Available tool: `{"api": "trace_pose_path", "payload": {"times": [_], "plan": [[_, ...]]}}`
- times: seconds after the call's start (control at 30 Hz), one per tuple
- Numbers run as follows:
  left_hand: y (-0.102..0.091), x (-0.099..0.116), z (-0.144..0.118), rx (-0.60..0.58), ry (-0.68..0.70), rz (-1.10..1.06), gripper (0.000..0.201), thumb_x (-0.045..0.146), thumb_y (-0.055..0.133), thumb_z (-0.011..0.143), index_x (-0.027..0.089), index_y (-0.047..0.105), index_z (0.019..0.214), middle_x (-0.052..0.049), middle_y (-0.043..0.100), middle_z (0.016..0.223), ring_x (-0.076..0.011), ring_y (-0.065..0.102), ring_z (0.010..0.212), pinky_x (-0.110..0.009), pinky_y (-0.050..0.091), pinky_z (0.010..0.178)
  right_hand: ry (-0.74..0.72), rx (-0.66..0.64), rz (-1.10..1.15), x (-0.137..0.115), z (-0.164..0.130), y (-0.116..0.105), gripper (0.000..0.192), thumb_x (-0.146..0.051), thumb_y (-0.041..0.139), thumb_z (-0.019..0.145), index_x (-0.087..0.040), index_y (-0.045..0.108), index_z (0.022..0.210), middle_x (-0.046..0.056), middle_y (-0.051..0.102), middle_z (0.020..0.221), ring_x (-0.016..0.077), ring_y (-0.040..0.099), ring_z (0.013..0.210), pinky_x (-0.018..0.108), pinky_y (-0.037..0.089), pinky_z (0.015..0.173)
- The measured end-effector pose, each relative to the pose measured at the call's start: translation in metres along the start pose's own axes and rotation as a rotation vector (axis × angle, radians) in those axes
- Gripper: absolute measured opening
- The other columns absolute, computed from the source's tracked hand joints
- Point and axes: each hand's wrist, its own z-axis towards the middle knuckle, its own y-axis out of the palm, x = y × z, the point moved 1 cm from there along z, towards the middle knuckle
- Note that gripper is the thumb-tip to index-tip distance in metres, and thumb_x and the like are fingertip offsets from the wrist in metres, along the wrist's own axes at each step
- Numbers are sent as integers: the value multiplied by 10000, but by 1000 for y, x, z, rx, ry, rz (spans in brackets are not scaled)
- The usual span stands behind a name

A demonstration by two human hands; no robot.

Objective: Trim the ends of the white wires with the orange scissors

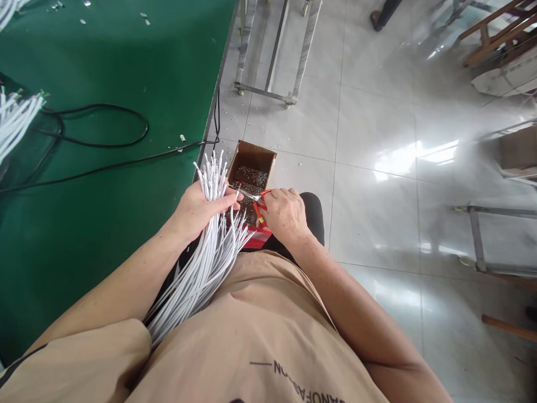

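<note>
My left hand [201, 208] is closed round a thick bundle of white cables [205, 268], whose cut ends stick up above the fingers. One cable end is singled out between thumb and fingertips. My right hand [286, 212] grips the red handles of a pair of pliers or cutters [254, 196]. Their metal jaws meet the singled-out cable end, where a thin reddish wire shows; whether they are closed on it is too small to tell. Below the tool stands a cardboard box [268, 162] with many small bits scattered inside.
A green table [126, 67] on the left bears another white cable bundle [19, 120], a black cord [126, 159] and scraps. A metal frame on casters [272, 50] stands on the tiled floor [369, 224]. A person's foot [376, 21] shows at the top; wooden and metal racks are at right.
</note>
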Motion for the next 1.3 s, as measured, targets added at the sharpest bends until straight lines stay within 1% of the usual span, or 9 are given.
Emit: {"api": "trace_pose_path", "payload": {"times": [0.17, 0.33, 0.47, 0.77, 0.93, 1.03, 1.1, 1.2, 1.3], "plan": [[-1, 0, -2, -5, -7, 10, 328, 239, 800, 610, 153, 594, 851, -20, 687, 759, -159, 656, 667, -250, 454, 573, 25, 3, 105, 3, 0, -2, 317, -261, 468, 897, -153, 616, 639, 39, 567, 621, 141, 448, 586, 308, 271, 644], [0, 1, -2, -17, -49, -16, 293, 312, 774, 651, 157, 648, 865, -55, 710, 895, -183, 669, 813, -272, 511, 700, 336, 42, 634, 3, 8, -17, 340, -435, 572, 839, -156, 635, 655, 5, 584, 655, 96, 452, 569, 246, 325, 578], [-2, 1, -1, 16, -78, -5, 332, 353, 778, 638, 160, 692, 894, -34, 698, 845, -161, 642, 727, -268, 514, 679, 436, 161, 958, -5, 19, -31, 275, -433, 599, 811, -171, 671, 769, -4, 611, 744, 93, 499, 634, 223, 391, 639], [-5, -4, 3, 46, -50, 24, 362, 322, 850, 514, 156, 631, 750, 11, 626, 670, -137, 581, 621, -280, 474, 648, 579, -122, 1476, -23, 30, -32, 226, -369, 636, 757, -172, 697, 850, -24, 550, 635, 79, 442, 568, 222, 350, 536], [-6, -7, 4, 1, 29, 59, 368, 300, 843, 524, 161, 610, 773, 16, 622, 712, -142, 584, 671, -299, 470, 712, 467, -312, 1681, -23, 32, -30, 189, -347, 665, 719, -160, 640, 706, -36, 514, 584, 76, 450, 575, 225, 353, 558], [-6, -8, 4, 3, 74, 131, 398, 296, 843, 512, 172, 612, 811, 20, 628, 737, -155, 593, 693, -326, 477, 750, 434, -288, 1638, -22, 29, -27, 169, -326, 633, 724, -160, 650, 746, -27, 544, 640, 79, 451, 595, 233, 359, 579], [-6, -8, 4, -1, 97, 155, 395, 300, 838, 519, 178, 610, 817, 11, 640, 760, -166, 603, 718, -343, 480, 780, 441, -234, 1479, -20, 26, -25, 215, -344, 580, 759, -169, 674, 842, -20, 561, 677, 87, 455, 602, 239, 362, 588], [-5, -7, 3, 17, 105, 155, 373, 303, 828, 533, 184, 603, 804, -3, 660, 790, -181, 616, 762, -352, 479, 809, 397, -138, 1003, -14, 19, -21, 235, -353, 525, 794, -171, 669, 827, 3, 580, 715, 105, 470, 621, 251, 344, 593], [-4, -4, 1, 46, 91, 189, 349, 305, 818, 547, 186, 602, 794, -5, 666, 789, -186, 621, 772, -349, 477, 814, 276, -164, 579, -11, 15, -21, 227, -336, 516, 795, -166, 603, 672, 24, 582, 718, 117, 477, 619, 262, 298, 572]]}}
